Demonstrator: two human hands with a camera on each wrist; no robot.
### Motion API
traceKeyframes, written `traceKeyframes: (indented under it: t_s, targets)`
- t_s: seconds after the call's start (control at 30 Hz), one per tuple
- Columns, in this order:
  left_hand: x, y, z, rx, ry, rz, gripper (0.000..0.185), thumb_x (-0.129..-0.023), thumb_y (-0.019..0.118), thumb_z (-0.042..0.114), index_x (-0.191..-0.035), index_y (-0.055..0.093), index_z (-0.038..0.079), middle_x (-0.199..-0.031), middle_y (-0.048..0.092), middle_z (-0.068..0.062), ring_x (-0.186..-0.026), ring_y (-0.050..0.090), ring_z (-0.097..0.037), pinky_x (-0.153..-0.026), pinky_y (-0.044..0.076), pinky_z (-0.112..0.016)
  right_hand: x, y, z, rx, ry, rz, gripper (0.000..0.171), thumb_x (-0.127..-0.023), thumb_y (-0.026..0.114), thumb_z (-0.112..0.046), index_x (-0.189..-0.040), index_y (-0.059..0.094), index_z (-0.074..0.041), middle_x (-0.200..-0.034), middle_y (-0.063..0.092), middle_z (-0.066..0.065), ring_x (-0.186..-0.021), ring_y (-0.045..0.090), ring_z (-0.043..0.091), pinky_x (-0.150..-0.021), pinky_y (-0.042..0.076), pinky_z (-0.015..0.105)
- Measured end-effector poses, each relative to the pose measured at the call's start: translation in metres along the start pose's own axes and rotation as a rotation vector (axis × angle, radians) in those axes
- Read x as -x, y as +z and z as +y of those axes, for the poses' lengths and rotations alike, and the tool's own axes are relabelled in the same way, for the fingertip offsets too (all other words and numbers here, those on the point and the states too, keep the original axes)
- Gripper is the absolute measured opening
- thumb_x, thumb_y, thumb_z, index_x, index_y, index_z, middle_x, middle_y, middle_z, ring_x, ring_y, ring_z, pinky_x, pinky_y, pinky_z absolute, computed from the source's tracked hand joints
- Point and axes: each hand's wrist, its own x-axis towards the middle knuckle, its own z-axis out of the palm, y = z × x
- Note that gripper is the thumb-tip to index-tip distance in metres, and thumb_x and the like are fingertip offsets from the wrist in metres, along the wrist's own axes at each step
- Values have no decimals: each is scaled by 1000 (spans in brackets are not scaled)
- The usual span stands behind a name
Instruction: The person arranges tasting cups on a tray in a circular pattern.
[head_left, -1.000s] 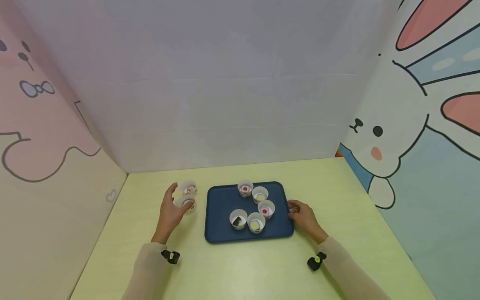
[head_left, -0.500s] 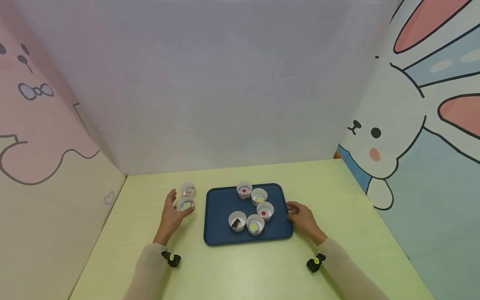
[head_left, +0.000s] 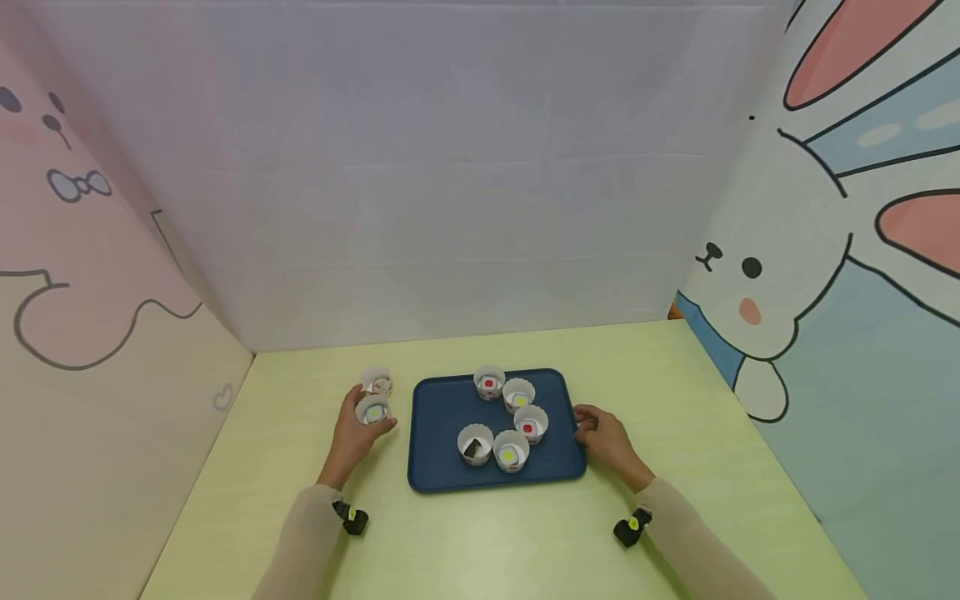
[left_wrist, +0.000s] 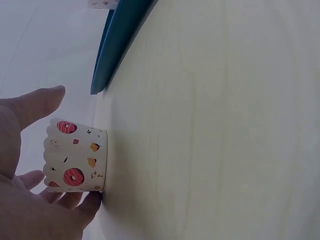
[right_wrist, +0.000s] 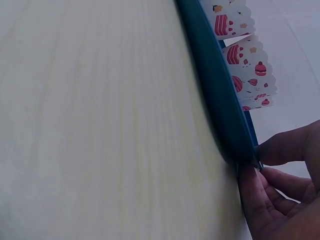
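Observation:
On the table's left side, a white paper baking cup (head_left: 372,410) with a pale square and yellow-green spot inside stands within the spread of my left hand (head_left: 352,437). In the left wrist view, the fingers touch one side of this printed cup (left_wrist: 77,157), while the thumb (left_wrist: 42,104) stays apart from it. Just behind is a second baking cup (head_left: 377,382). My right hand (head_left: 606,435) pinches the right edge of the dark blue tray (head_left: 435,417); in the right wrist view the thumb lies over the rim (right_wrist: 252,145) and the fingers lie against its outer side.
Several baking cups stand on the tray: two hold red-spotted white pieces, like the back one (head_left: 490,383), two yellow-spotted ones, and the front-left cup (head_left: 476,444) a dark piece. A white wall (head_left: 465,208) rises behind the pale yellow table (head_left: 480,550).
My left hand has moved slightly right, its fingers closing in on the left of the nearer cup. That cup has stayed put. My right hand keeps its hold on the tray.

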Motion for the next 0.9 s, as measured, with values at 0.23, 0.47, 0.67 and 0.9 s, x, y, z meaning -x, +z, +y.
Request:
traceKeyframes:
  t_s: [0.23, 0.47, 0.67, 0.9]
  targets:
    - [-1, 2, -5, -32, -15, 4, 93, -81, 78, 20, -153, 21, 5, -153, 34, -21, -130, 44, -36, -106, 36, -52, 1, 0, 1, 9, -1, 3, 49, -80, 62, 2, -128, 61, 0, -112, 69, 15, -87, 62, 17, -71, 48, 27]
    - [1, 2, -5, -115, -8, 22, 82, -83, 76, 21, -149, 31, 7, -137, 50, -21, -93, 59, -28, -81, 45, -38, 1, 0, 0, 9, -1, 8, 48, -80, 63, 1, -128, 62, 0, -112, 69, 15, -89, 62, 18, -72, 48, 28]
    - [0, 3, -8, -136, -8, 44, 77, -83, 75, 16, -147, 33, 6, -123, 58, -22, -88, 54, -26, -73, 41, -32, 1, 0, -1, 2, 0, 14, 48, -79, 63, 2, -127, 62, 0, -111, 69, 15, -87, 62, 17, -72, 48, 27]
    - [1, 3, -11, -120, -34, 45, 71, -83, 72, 11, -142, 36, -1, -134, 53, -28, -114, 54, -36, -93, 44, -48, 2, 0, 0, -1, -4, 14, 47, -80, 63, 2, -127, 62, -1, -111, 69, 15, -88, 63, 17, -73, 48, 27]
